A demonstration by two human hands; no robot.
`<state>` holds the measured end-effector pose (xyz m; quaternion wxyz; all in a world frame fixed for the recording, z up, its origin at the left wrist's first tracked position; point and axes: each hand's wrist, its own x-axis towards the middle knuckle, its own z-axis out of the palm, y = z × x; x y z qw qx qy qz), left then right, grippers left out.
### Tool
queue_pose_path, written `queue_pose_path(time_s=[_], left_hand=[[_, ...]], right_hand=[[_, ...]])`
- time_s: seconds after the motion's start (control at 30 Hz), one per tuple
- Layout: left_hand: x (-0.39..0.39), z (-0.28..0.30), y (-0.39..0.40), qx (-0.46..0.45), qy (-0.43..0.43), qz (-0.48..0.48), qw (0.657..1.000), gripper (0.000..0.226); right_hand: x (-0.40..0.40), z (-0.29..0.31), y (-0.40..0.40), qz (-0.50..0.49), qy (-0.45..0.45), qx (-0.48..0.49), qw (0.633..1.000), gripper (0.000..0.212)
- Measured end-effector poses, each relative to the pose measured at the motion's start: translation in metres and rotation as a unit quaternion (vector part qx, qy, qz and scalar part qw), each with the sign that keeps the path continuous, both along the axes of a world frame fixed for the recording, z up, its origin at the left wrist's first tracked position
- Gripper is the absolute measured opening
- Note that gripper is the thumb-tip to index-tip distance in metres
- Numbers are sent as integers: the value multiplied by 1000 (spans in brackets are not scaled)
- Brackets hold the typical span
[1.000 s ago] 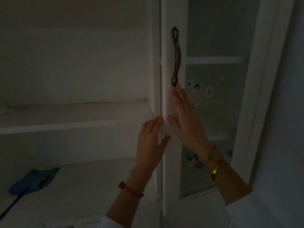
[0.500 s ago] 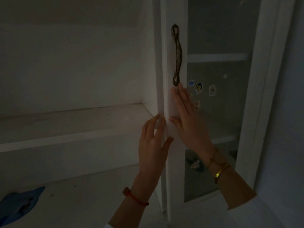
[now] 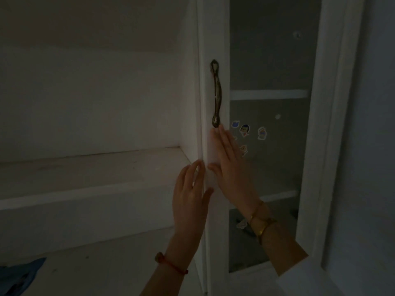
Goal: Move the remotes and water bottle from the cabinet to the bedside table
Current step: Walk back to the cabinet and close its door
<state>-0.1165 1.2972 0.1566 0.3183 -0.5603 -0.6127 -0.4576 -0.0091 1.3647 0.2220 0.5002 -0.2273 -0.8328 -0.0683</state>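
Blue object [image 3: 20, 274] cut by lower-left corner

A single head-worn view looks forward and slightly up, close to a white cabinet [image 3: 96, 116]: its open shelves fill the left, the glass door [image 3: 267, 146] the right, the forearms rising from the bottom edge.

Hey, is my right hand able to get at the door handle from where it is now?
Probably yes. Your right hand lies flat on the door frame, fingertips just below the lower end of the handle. Nothing sits between them; your left hand is lower down.
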Motion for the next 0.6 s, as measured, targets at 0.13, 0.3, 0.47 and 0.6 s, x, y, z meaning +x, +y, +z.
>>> queue_pose_path(time_s=[0.13,0.3,0.47,0.6], left_hand=[[2,2,-3,-5,-1,-8,1000,62],[-1,9,-20,-39,-11,-33,999,64],[1,26,-53,-48,-32,-71,996,58],[2,32,-79,-76,-36,-79,993,57]], right_hand=[[5,3,-5,4,-6,-8,1000,76],[21,6,-17,19,-24,-39,999,78],[46,-2,-33,17,-16,-91,996,69],[72,-11,-53,44,-14,-138,989,63]])
